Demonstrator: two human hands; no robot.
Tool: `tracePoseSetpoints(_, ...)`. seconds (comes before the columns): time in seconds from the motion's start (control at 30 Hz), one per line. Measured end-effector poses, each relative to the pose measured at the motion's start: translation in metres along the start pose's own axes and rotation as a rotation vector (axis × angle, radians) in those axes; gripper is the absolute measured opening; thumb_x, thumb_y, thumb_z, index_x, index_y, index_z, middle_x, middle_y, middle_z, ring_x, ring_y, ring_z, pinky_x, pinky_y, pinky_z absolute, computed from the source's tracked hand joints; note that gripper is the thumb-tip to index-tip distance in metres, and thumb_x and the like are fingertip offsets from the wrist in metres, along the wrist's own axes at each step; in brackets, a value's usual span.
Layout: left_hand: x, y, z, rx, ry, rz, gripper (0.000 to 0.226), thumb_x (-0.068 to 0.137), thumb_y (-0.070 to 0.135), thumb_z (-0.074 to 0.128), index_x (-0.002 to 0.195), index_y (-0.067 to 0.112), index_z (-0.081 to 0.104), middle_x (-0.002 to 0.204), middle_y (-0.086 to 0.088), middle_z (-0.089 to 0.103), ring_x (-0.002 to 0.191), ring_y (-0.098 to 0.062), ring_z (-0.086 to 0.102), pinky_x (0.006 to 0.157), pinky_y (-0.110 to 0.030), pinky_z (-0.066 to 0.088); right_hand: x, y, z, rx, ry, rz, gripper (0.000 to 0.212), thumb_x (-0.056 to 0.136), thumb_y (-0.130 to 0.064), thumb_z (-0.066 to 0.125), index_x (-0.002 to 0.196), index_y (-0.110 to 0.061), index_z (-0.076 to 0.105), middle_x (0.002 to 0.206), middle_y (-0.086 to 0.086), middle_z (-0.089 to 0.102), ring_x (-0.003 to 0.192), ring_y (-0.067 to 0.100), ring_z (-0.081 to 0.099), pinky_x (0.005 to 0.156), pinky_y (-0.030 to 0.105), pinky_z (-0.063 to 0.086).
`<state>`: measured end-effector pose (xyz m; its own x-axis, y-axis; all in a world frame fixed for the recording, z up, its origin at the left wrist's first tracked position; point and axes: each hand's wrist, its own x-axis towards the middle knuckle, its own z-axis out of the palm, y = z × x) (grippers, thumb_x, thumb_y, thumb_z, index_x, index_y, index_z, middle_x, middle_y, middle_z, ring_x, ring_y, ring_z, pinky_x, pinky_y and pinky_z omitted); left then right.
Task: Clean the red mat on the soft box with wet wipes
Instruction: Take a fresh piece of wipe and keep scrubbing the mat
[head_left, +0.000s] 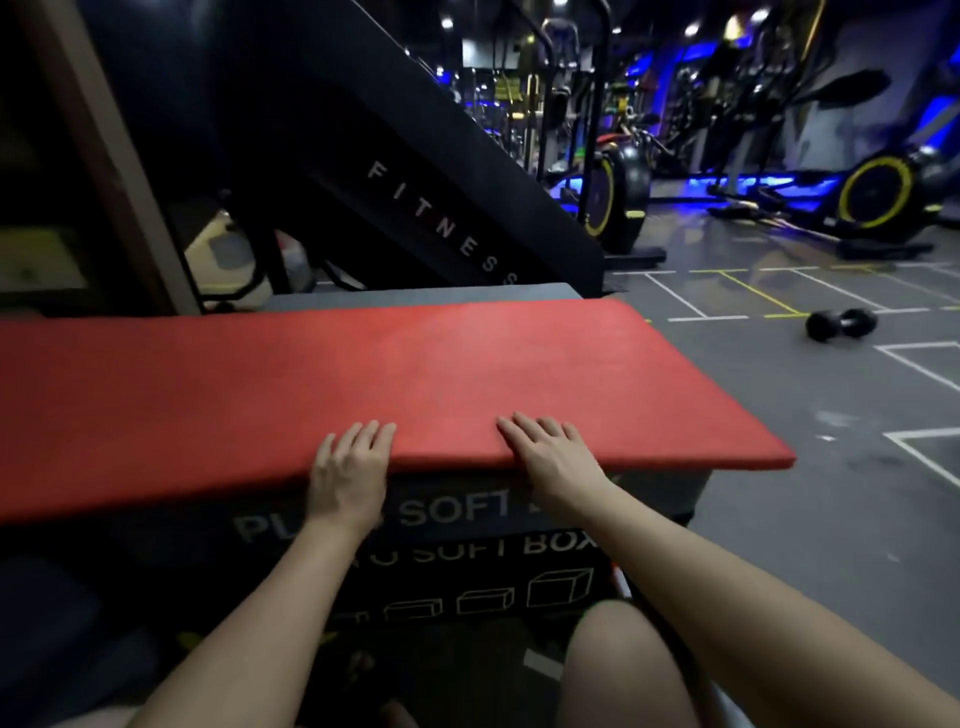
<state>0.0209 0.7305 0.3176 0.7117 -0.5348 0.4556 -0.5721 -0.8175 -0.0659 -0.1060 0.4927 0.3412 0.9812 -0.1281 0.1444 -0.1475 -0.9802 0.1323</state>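
At box (467, 566) near side: left hand (349, 470) and right hand (551, 457) lie on the mat's (363, 374) near edge, fingers flat and almost straight on top. Thumbs are hidden under the lip, so can't tell if it's a pinch or just a press. No wipes in view. Mat sits on top of box, skewed, overhanging box's near side and right end; grey box top shows beyond it. Step looks like squaring the mat before wiping: get it flush and fully supported, else the overhang may flex or tip under wiping pressure. Surface looks like foam, probably grippy, so lift slightly rather than drag. Right of box: grey floor (831, 493) with painted lines, dumbbell (841, 325) well apart. Behind box: black ramp (415, 182) marked FITNESS, bikes (618, 197) farther back, dim blue light.
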Motion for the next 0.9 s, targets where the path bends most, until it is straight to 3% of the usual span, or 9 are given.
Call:
tracePoseSetpoints(0.13,0.012,-0.006,-0.04,-0.066,0.177,0.025,0.053,0.064,-0.01,0.077,0.114,0.007,0.072,0.105,-0.013,0.075,0.096,-0.034,0.071,0.082,-0.047,0.054,-0.01,-0.004,-0.026,0.035,0.242,0.089,0.072,0.079,-0.01,0.061,0.146,-0.016,0.036,0.151,0.004,0.041,0.135,0.027,0.041,0.109,0.045,0.034)
tracePoseSetpoints(0.27,0.006,-0.015,-0.081,-0.09,0.375,0.038,0.05,0.071,-0.012,0.068,0.117,0.008,0.072,0.105,-0.013,0.074,0.094,-0.036,0.07,0.083,-0.048,0.051,-0.03,-0.016,-0.065,0.002,0.494,0.102,0.043,0.079,-0.023,0.062,0.121,-0.015,0.058,0.12,0.005,0.064,0.106,0.03,0.061,0.093,0.044,0.043)
tracePoseSetpoints(0.4,-0.003,-0.015,-0.13,-0.07,0.606,-0.032,0.047,0.08,-0.004,0.067,0.122,0.016,0.069,0.112,-0.012,0.064,0.102,-0.037,0.06,0.096,-0.056,0.039,-0.052,-0.034,-0.118,-0.031,0.717,0.138,0.032,0.078,-0.032,0.059,0.106,-0.017,0.062,0.104,0.002,0.065,0.098,0.029,0.059,0.094,0.043,0.039)
tracePoseSetpoints(0.53,0.005,0.002,-0.194,-0.165,0.726,-0.201,0.054,0.079,0.001,0.067,0.126,0.027,0.065,0.122,-0.008,0.056,0.116,-0.036,0.05,0.102,-0.06,0.03,-0.068,-0.037,-0.186,-0.12,1.008,0.088,0.027,0.082,-0.028,0.061,0.107,-0.019,0.062,0.109,0.001,0.061,0.103,0.026,0.057,0.098,0.042,0.036)
tracePoseSetpoints(0.63,0.025,0.011,-0.249,-0.192,0.816,-0.183,0.059,0.078,0.001,0.06,0.129,0.031,0.062,0.125,-0.007,0.056,0.118,-0.037,0.048,0.103,-0.062,0.03,-0.072,-0.016,-0.234,-0.238,1.211,0.066,0.038,0.087,-0.024,0.061,0.124,-0.014,0.059,0.125,0.005,0.058,0.115,0.028,0.054,0.104,0.045,0.035)
tracePoseSetpoints(0.73,0.051,0.022,-0.297,-0.185,0.984,-0.118,0.056,0.085,0.007,0.056,0.135,0.032,0.061,0.123,-0.008,0.058,0.116,-0.034,0.045,0.104,-0.06,0.029,-0.069,0.004,-0.275,-0.238,1.359,0.123,0.054,0.089,-0.012,0.055,0.142,-0.01,0.046,0.142,0.011,0.042,0.134,0.034,0.039,0.117,0.05,0.019)
tracePoseSetpoints(0.83,0.083,0.023,-0.332,-0.076,1.15,0.052,0.056,0.09,0.017,0.076,0.141,0.03,0.058,0.121,-0.008,0.059,0.11,-0.031,0.05,0.1,-0.053,0.027,-0.064,0.018,-0.319,-0.199,1.383,0.206,0.071,0.086,-0.006,0.064,0.15,-0.007,0.034,0.157,0.015,0.026,0.148,0.036,0.019,0.122,0.051,0.005)
tracePoseSetpoints(0.9,0.105,0.019,-0.349,0.001,1.221,0.127,0.056,0.094,0.026,0.073,0.146,0.03,0.052,0.121,-0.009,0.06,0.109,-0.031,0.053,0.098,-0.052,0.028,-0.055,0.024,-0.338,-0.176,1.366,0.216,0.084,0.081,-0.005,0.071,0.153,-0.004,0.026,0.16,0.017,0.018,0.15,0.035,0.008,0.122,0.05,0.004)
